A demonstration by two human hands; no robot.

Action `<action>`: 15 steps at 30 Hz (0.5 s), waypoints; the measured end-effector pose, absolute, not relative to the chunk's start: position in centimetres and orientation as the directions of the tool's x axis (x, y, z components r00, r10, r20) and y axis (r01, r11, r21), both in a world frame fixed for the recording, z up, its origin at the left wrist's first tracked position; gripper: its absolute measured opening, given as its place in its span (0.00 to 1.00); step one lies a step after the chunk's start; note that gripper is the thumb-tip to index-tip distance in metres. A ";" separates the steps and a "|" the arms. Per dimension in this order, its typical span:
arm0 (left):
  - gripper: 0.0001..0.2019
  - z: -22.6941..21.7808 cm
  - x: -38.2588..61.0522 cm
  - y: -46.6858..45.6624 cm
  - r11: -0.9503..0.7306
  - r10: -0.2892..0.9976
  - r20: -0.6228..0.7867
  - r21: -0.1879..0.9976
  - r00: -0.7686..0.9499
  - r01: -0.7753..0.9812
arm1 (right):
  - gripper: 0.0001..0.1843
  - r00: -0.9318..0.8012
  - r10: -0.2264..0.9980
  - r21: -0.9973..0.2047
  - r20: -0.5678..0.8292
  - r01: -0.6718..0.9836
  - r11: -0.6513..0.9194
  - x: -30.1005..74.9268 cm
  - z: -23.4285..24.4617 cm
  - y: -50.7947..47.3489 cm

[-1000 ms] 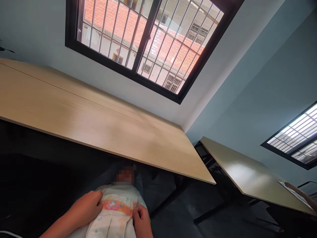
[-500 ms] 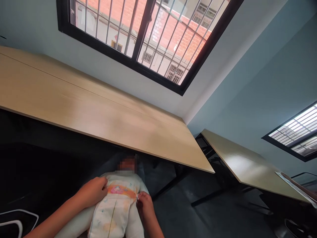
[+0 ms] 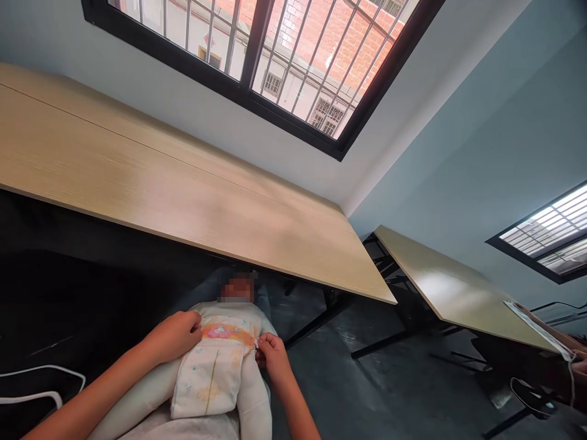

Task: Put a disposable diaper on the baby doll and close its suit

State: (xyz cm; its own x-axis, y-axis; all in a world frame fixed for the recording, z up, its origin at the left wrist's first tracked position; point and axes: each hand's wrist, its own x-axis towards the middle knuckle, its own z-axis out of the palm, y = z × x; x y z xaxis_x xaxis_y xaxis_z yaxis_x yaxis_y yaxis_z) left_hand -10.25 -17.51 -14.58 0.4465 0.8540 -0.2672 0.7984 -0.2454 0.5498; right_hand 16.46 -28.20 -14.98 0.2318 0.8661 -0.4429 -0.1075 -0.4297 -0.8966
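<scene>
head cam, 1 view only | faces fwd + down, tilted | close range | long wooden table (image 3: 137, 165), barred window (image 3: 293, 55) in frame

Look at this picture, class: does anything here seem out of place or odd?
The diaper on the baby doll looks odd: its printed waistband sits high, just below the blurred head, so it covers nearly the whole torso. The right hand's fingers pinch at its side edge.

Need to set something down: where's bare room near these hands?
Bare dark surface lies right of the right hand, below the table; more lies left of the left hand, above the white cable. Crowded: the diaper between them.
</scene>
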 end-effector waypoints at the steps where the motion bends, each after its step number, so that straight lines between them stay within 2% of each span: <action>1: 0.11 -14.6 -10.3 -17.5 -0.246 0.854 -0.265 0.553 0.448 0.796 | 0.26 0.229 0.865 -0.895 -0.446 -0.119 -0.430 16.6 -15.0 -28.2; 5: 0.11 -14.7 -10.4 -17.6 -0.255 0.850 -0.261 0.557 0.458 0.790 | 0.26 0.212 0.865 -0.890 -0.455 -0.144 -0.432 17.4 -15.7 -28.6; 7: 0.11 -14.7 -10.4 -17.6 -0.256 0.849 -0.261 0.555 0.459 0.791 | 0.23 0.196 0.873 -0.894 -0.446 -0.061 -0.444 17.9 -16.1 -29.0; 10: 0.10 -14.8 -10.5 -17.6 -0.254 0.848 -0.262 0.562 0.461 0.787 | 0.13 0.192 0.920 -0.863 -0.341 0.326 -0.387 18.8 -16.1 -29.9; 12: 0.10 -14.9 -10.5 -17.5 -0.257 0.843 -0.265 0.567 0.469 0.782 | 0.08 0.203 0.945 -0.745 -0.255 0.582 -0.326 19.3 -15.9 -30.4; 14: 0.10 -15.2 -10.5 -17.3 -0.259 0.838 -0.270 0.568 0.474 0.781 | 0.08 0.222 0.951 -0.653 -0.217 0.691 -0.310 19.6 -15.9 -30.7; 15: 0.10 -15.4 -10.5 -17.2 -0.257 0.837 -0.273 0.568 0.473 0.782 | 0.09 0.229 0.952 -0.649 -0.203 0.696 -0.306 19.8 -16.0 -30.8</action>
State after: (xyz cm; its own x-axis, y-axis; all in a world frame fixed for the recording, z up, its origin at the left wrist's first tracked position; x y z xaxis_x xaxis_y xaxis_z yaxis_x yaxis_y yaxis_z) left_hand -10.54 -17.21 -15.37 0.4733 0.8375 -0.2731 0.7820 -0.2567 0.5679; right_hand 19.78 -30.84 -15.97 0.2289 0.9520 -0.2034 0.6964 -0.3061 -0.6491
